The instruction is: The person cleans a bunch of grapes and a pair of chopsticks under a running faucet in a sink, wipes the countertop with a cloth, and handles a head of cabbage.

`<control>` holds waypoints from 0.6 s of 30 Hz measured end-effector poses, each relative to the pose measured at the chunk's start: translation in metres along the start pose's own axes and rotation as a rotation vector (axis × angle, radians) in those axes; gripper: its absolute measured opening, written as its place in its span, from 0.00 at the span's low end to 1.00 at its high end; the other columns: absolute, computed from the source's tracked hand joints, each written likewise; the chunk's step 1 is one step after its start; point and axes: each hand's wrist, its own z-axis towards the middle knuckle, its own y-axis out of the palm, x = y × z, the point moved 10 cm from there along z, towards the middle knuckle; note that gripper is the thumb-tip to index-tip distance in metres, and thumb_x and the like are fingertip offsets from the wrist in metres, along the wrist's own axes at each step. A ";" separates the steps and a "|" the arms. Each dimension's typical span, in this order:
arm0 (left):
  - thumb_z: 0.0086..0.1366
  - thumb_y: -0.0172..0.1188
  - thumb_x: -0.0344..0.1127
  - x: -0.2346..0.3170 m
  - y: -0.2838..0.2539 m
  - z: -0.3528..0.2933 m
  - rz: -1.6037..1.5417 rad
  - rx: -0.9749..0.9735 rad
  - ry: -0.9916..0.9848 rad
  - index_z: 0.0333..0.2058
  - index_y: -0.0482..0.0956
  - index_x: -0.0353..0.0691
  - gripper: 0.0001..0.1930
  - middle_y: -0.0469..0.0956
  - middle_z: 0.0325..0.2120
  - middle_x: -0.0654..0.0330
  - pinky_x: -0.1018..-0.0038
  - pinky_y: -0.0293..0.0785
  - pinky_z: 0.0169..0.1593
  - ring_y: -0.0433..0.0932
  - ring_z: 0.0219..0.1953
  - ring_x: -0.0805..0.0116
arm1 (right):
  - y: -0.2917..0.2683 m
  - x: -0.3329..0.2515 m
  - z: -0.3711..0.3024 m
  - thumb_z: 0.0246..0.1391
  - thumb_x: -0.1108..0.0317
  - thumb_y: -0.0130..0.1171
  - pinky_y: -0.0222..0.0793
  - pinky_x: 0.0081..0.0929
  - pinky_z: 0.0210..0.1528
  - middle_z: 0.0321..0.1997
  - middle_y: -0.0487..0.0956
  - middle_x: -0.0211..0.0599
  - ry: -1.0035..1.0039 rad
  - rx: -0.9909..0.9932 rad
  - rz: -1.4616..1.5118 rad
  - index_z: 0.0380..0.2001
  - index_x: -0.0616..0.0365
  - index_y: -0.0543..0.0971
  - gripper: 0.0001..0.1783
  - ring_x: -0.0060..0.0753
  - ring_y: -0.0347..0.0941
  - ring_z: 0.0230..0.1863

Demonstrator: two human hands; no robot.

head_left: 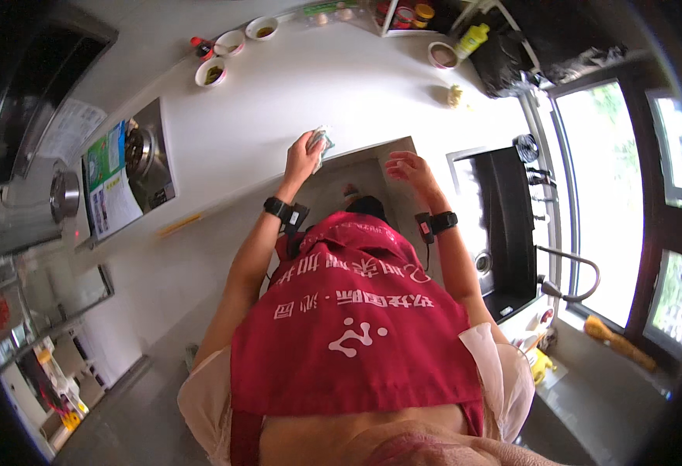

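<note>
My left hand [300, 158] is closed around a crumpled pale cloth [321, 143] with greenish marks. It is at the front edge of the white countertop [310, 85], and part of the cloth is hidden by my fingers. My right hand [408, 166] is raised near the corner of the counter, left of the black sink [504, 225]. Its fingers are loosely bent and apart, with nothing in them. Both wrists wear black bands.
Small bowls [210, 73] and a red-capped bottle [201, 48] stand at the back left. A stove [148, 151] is set into the left counter. Farther right are a bowl [443, 55], a yellow-green bottle [473, 40] and a pale yellow lump [455, 96]. A curved faucet [582, 272] reaches beside the sink.
</note>
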 end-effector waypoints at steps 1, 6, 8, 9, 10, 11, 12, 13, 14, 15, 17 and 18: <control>0.64 0.64 0.44 0.001 -0.007 0.007 0.024 0.036 -0.031 0.48 0.78 0.34 0.20 0.83 0.36 0.49 0.67 0.78 0.42 0.84 0.38 0.57 | 0.002 -0.013 0.008 0.66 0.71 0.47 0.78 0.30 0.50 0.46 0.81 0.47 0.000 -0.020 -0.009 0.54 0.68 0.73 0.17 0.36 0.80 0.46; 0.61 0.68 0.46 0.090 -0.078 0.078 0.050 0.090 0.078 0.59 0.67 0.37 0.33 0.75 0.51 0.48 0.63 0.74 0.53 0.77 0.50 0.54 | 0.055 -0.053 0.045 0.65 0.72 0.46 0.78 0.28 0.50 0.47 0.82 0.47 0.013 -0.165 -0.114 0.56 0.68 0.73 0.19 0.34 0.80 0.45; 0.59 0.69 0.45 0.101 -0.116 0.074 0.185 0.166 0.265 0.61 0.65 0.38 0.36 0.66 0.59 0.46 0.62 0.67 0.61 0.69 0.60 0.51 | 0.099 -0.058 0.041 0.65 0.71 0.47 0.78 0.28 0.50 0.47 0.82 0.47 0.087 -0.208 -0.153 0.56 0.68 0.73 0.19 0.33 0.80 0.45; 0.59 0.69 0.45 0.107 -0.130 0.081 0.150 0.139 0.232 0.62 0.64 0.38 0.36 0.62 0.62 0.46 0.61 0.63 0.65 0.64 0.63 0.50 | 0.107 -0.063 0.045 0.66 0.71 0.47 0.78 0.27 0.50 0.46 0.82 0.47 0.122 -0.183 -0.176 0.56 0.68 0.73 0.19 0.33 0.80 0.45; 0.58 0.69 0.42 0.103 -0.138 0.081 0.182 0.140 0.211 0.61 0.66 0.37 0.35 0.65 0.61 0.46 0.62 0.65 0.64 0.66 0.62 0.48 | 0.112 -0.068 0.055 0.66 0.71 0.47 0.78 0.27 0.49 0.46 0.82 0.46 0.117 -0.206 -0.225 0.56 0.67 0.73 0.18 0.32 0.80 0.45; 0.59 0.68 0.39 0.081 -0.148 0.078 0.182 0.178 0.205 0.60 0.68 0.37 0.32 0.69 0.59 0.47 0.63 0.66 0.64 0.68 0.61 0.49 | 0.123 -0.071 0.070 0.66 0.72 0.47 0.78 0.27 0.48 0.46 0.82 0.45 0.125 -0.256 -0.226 0.55 0.68 0.73 0.18 0.32 0.80 0.44; 0.59 0.67 0.39 0.062 -0.150 0.071 0.192 0.180 0.164 0.59 0.70 0.38 0.30 0.71 0.57 0.47 0.62 0.67 0.63 0.70 0.60 0.49 | 0.129 -0.073 0.080 0.66 0.72 0.47 0.78 0.27 0.48 0.45 0.82 0.45 0.101 -0.305 -0.284 0.55 0.67 0.73 0.17 0.31 0.80 0.43; 0.59 0.67 0.38 0.047 -0.151 0.063 0.201 0.178 0.126 0.57 0.72 0.38 0.28 0.74 0.55 0.48 0.62 0.67 0.62 0.71 0.59 0.49 | 0.131 -0.072 0.092 0.66 0.72 0.47 0.79 0.27 0.47 0.44 0.83 0.44 0.074 -0.351 -0.339 0.54 0.67 0.73 0.17 0.31 0.80 0.43; 0.61 0.65 0.36 0.022 -0.149 0.052 0.140 0.141 -0.022 0.55 0.75 0.38 0.23 0.78 0.52 0.51 0.63 0.72 0.59 0.76 0.56 0.52 | 0.133 -0.066 0.105 0.66 0.71 0.48 0.79 0.27 0.47 0.44 0.83 0.44 0.105 -0.378 -0.340 0.54 0.66 0.74 0.16 0.31 0.81 0.42; 0.63 0.63 0.33 0.006 -0.148 0.044 0.034 0.090 -0.132 0.51 0.77 0.37 0.18 0.80 0.50 0.53 0.66 0.77 0.54 0.80 0.52 0.56 | 0.137 -0.056 0.120 0.66 0.71 0.48 0.79 0.26 0.47 0.43 0.83 0.44 0.134 -0.394 -0.330 0.53 0.65 0.74 0.16 0.31 0.81 0.42; 0.65 0.61 0.30 -0.021 -0.162 0.033 0.062 0.035 -0.198 0.50 0.78 0.37 0.15 0.81 0.48 0.54 0.68 0.79 0.51 0.82 0.48 0.60 | 0.156 -0.048 0.146 0.65 0.73 0.48 0.76 0.27 0.50 0.45 0.82 0.43 0.168 -0.422 -0.359 0.55 0.64 0.74 0.17 0.32 0.79 0.44; 0.65 0.60 0.30 -0.043 -0.174 0.024 0.058 0.049 -0.216 0.50 0.78 0.37 0.15 0.81 0.48 0.54 0.68 0.80 0.51 0.82 0.47 0.61 | 0.173 -0.048 0.153 0.66 0.73 0.48 0.76 0.27 0.50 0.45 0.82 0.43 0.166 -0.446 -0.402 0.55 0.64 0.74 0.16 0.32 0.79 0.44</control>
